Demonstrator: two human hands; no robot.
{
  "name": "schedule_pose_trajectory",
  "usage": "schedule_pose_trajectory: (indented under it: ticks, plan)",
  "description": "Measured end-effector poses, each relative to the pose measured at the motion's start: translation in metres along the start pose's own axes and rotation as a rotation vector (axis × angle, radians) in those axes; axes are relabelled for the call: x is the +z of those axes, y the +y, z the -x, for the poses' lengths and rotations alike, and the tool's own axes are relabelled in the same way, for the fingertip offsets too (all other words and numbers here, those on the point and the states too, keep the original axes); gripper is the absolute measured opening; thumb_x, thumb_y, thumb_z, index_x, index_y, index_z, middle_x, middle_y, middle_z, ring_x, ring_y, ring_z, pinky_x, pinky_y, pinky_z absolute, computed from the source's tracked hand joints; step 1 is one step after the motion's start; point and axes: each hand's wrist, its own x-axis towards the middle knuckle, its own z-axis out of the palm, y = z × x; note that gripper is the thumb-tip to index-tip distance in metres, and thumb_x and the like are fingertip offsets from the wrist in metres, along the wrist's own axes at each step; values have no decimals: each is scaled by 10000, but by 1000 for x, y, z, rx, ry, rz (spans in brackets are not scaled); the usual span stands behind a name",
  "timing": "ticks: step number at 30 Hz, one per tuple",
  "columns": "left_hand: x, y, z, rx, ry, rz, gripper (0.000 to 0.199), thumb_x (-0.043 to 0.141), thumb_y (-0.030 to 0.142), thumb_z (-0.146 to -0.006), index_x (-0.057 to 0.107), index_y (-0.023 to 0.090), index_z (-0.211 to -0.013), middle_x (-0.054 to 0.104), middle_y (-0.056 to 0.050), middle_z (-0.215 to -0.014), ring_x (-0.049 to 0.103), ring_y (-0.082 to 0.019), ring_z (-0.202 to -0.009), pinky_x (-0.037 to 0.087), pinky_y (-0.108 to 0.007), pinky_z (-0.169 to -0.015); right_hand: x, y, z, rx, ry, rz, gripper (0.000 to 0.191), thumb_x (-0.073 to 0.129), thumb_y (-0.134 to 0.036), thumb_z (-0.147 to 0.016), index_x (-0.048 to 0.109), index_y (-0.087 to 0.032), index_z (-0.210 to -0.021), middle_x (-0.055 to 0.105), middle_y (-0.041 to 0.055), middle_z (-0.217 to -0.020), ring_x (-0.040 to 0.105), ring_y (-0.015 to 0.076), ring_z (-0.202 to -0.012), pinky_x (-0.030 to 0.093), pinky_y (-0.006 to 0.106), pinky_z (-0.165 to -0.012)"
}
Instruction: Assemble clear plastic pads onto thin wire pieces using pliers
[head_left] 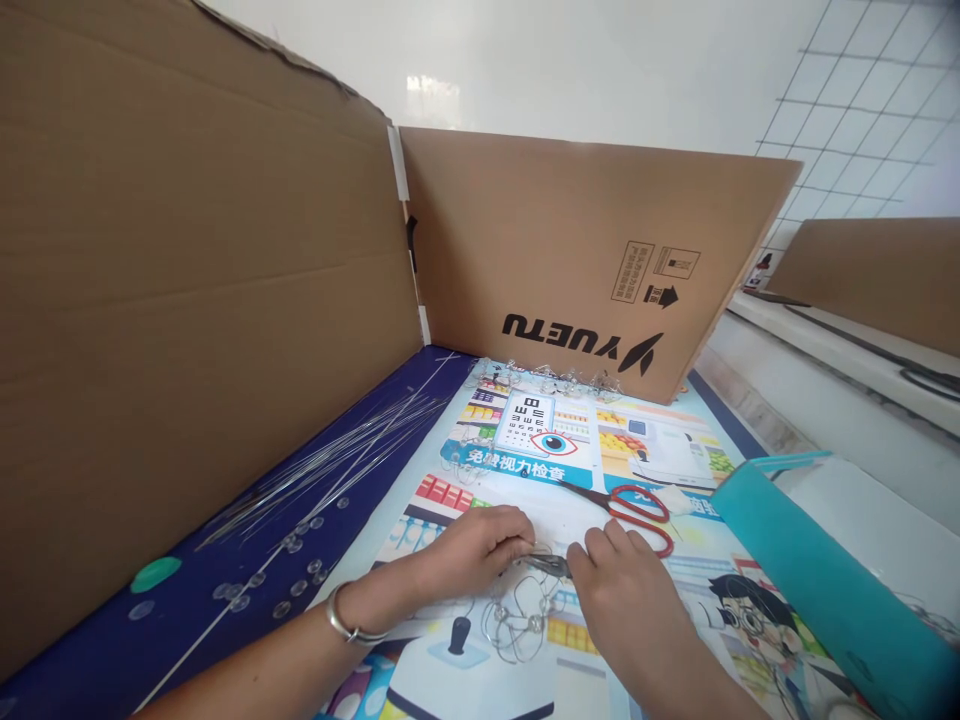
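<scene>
Head view: fingers of the left hand (471,556) are pressed together and appear to pinch a bent silver wire end (538,548) against the nose of small steel pliers (550,566). Fingers of the right hand (619,600) lie slightly spread over the pliers, the grip itself hidden. Both hands seem set close to steady the wire at the pliers' nose. Just below the pliers lies a looped silver wire frame (517,625); beyond them rest red-handled steel scissors (637,515), seemingly within easy reach. Far left of the pliers, straight thin steel wires (330,460) and clear round beads (296,560) sit on a navy mat (97,650).
</scene>
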Motion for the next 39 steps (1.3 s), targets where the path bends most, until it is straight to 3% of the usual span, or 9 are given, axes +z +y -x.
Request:
schedule_pose_trajectory:
  ticks: [16, 25, 31, 39]
  plan:
    - [0, 5, -1, -168, -2, 194, 179, 440, 150, -849, 562, 150, -718, 559, 32, -626, 486, -81, -565, 369, -181, -552, 0, -13, 2, 20, 43, 82, 185, 545, -53, -682, 594, -161, -823, 530, 64, -737, 450, 219, -711, 297, 363, -622]
    - [-1, 7, -1, -145, 10, 170, 182, 442, 152, -856, 569, 150, -725, 563, 30, -625, 485, -80, -568, 364, -182, -554, 6, -11, 1, 39, 21, 49, 191, 556, -36, -676, 589, -181, -797, 546, 52, -720, 469, 213, -700, 303, 351, -611]
    - [0, 5, 0, -67, 10, 59, 169, 440, 133, -855, 574, 158, -755, 588, 15, -668, 512, -99, -620, 385, -201, -600, 9, -9, 1, 73, -82, -34, 197, 544, -13, -698, 580, -192, -773, 568, 43, -718, 506, 198, -706, 312, 327, -622]
    - [1, 6, 3, 38, 48, -2, 159, 418, 104, -844, 561, 158, -801, 611, -18, -755, 538, -121, -684, 400, -218, -637, 3, -11, 1, 119, -255, -65, 195, 511, -30, -760, 588, -198, -824, 605, 35, -743, 566, 173, -672, 244, 275, -506]
